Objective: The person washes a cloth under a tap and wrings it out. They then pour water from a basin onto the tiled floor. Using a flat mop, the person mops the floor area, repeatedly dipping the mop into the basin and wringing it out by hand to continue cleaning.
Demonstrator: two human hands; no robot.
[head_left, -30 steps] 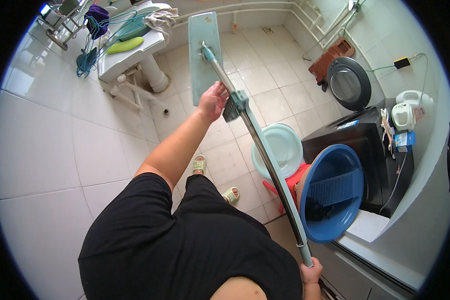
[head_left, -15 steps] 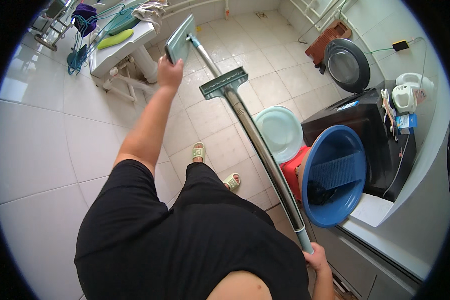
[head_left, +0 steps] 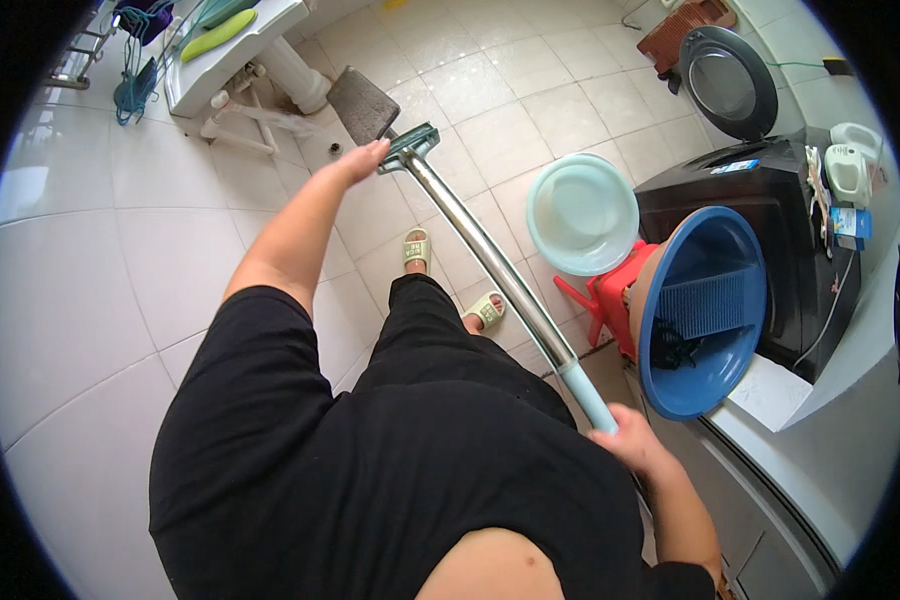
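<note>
Flat mop runs diagonally in front of the body, grip end lower right, head end upper left. Nearest: black clothing on the wearer. Right hand is closed around the end of the pale blue grip; steel pole carries on up-left from there. Blue tub just right of the pole, ridged washboard section inside, plus a dark item, can't identify. Red plastic stool shows at the tub's left side. Green slippers on both feet, left of the pole, on pale floor tiles. Pale round basin sits just beyond the stool. Left hand is out at the far end, fingers right at the green bracket on the pole; blurred, can't tell if it's gripping or only touching. Mop head just past those fingers, tilted, grey-brown face showing; can't tell if it touches the floor. Further right: black washing machine, round lid up, white jug and blue box on top. Far left: white sink, long green object on its edge, teal hangers beside it.
</note>
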